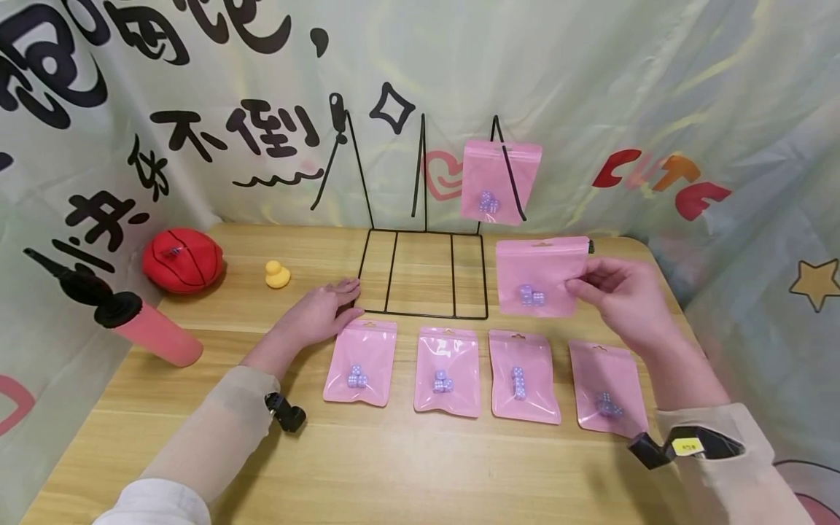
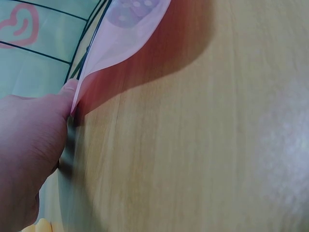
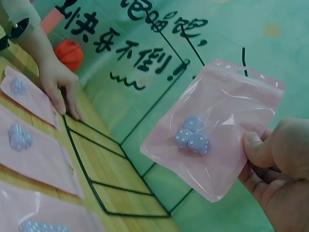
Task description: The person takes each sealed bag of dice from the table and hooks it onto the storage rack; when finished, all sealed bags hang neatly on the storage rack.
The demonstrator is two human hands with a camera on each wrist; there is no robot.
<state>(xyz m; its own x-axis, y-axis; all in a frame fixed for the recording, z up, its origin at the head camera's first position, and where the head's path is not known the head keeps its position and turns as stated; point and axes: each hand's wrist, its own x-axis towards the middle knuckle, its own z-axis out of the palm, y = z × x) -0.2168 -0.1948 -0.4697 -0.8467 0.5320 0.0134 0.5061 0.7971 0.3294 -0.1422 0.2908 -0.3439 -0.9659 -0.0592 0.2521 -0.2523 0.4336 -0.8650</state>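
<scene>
My right hand point(image 1: 623, 295) pinches a pink zip bag point(image 1: 538, 277) by its right edge, raised above the table; purple dice point(image 3: 191, 136) show through it. To the left, my left hand point(image 1: 321, 310) holds the front left corner of a black wire display rack point(image 1: 436, 316), thumb and fingers about the frame. A matching pink bag point(image 1: 502, 182) hangs on the rack's right hook, just behind the held one. Several more pink bags with dice point(image 1: 446, 401) lie flat in a row in front of the rack. The middle and left hooks carry no bag.
A red ball point(image 1: 182, 261), a yellow rubber duck point(image 1: 277, 275) and a pink cylinder with a black top point(image 1: 160, 337) stand at the left. Printed cloth point(image 1: 590, 87) encloses the back and sides of the wooden table point(image 1: 420, 467).
</scene>
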